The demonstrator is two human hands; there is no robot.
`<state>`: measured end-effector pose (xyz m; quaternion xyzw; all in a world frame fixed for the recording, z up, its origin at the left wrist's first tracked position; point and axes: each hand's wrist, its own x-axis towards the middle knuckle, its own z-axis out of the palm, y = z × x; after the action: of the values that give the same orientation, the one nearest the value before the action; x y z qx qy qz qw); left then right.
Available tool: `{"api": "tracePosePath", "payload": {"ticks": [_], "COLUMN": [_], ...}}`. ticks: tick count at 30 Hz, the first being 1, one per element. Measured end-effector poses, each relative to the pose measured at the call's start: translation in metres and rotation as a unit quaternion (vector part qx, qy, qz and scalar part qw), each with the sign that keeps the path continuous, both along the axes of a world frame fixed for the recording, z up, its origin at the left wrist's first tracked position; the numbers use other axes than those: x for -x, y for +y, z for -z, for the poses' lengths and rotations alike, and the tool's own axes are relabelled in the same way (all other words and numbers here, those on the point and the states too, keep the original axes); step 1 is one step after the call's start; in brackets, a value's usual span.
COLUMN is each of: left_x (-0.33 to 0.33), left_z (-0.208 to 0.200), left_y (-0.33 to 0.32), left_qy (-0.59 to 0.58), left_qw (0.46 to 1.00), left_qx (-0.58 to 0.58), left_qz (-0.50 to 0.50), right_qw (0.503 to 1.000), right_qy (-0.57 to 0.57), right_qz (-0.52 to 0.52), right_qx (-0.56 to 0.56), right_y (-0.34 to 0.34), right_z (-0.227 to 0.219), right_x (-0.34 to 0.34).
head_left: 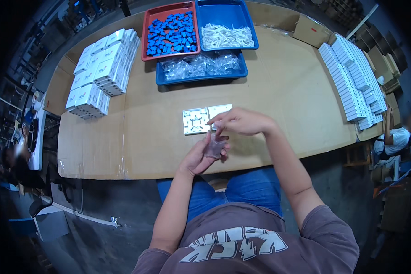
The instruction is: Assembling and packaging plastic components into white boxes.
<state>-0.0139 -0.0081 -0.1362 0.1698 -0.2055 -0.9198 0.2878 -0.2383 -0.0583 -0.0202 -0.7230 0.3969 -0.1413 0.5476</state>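
My left hand (197, 157) is closed around a small clear plastic bag (215, 147), held low over the near part of the table. Just above it, my right hand (246, 122) reaches in from the right with its fingers bent down at the bag's mouth. Whatever is between those fingertips is too small to make out. Beyond my hands lies a white square plate (196, 121) with moulded ribs and openings. A second white plate (220, 109) sits right beside it, partly covered by my right hand.
A red tray (144, 41) holds small blue parts, and a blue tray (255, 32) white pieces. Clear bags fill a nearer blue tray (162, 82). White boxes (96, 73) are stacked left, more white boxes (351, 82) right. A person (392, 139) sits at the right.
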Motion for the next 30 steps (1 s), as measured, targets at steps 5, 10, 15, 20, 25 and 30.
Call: {"api": "tracePosePath", "payload": {"ticks": [5,10,15,20,25,30], "left_x": [0.001,0.002,0.002,0.003,0.002,0.002], "left_z": [-0.009,-0.014,-0.018,-0.017,-0.016,-0.02], "left_y": [-0.003,0.0,-0.001,-0.004,-0.006,-0.008], "left_qy": [-0.026,-0.045,-0.062,-0.046,-0.038,-0.038], "left_qw": [0.999,0.999,0.997,0.998,0.999,0.998], "left_qx": [0.024,0.028,0.046,0.034,0.019,0.027], "left_qz": [0.023,0.013,0.003,0.018,0.031,0.037], "right_qw": [0.974,0.902,0.821,0.765,0.759,0.779], "right_qy": [-0.057,0.015,0.187,0.31,0.379,0.34], "right_qz": [0.178,0.32,0.356,0.331,0.307,0.363], "right_qx": [0.127,0.288,0.406,0.458,0.431,0.381], "right_y": [-0.097,-0.21,-0.284,-0.331,-0.355,-0.371], "right_z": [0.001,0.003,-0.008,-0.009,0.003,0.007], "right_x": [0.051,0.073,0.06,0.053,0.051,0.055]}}
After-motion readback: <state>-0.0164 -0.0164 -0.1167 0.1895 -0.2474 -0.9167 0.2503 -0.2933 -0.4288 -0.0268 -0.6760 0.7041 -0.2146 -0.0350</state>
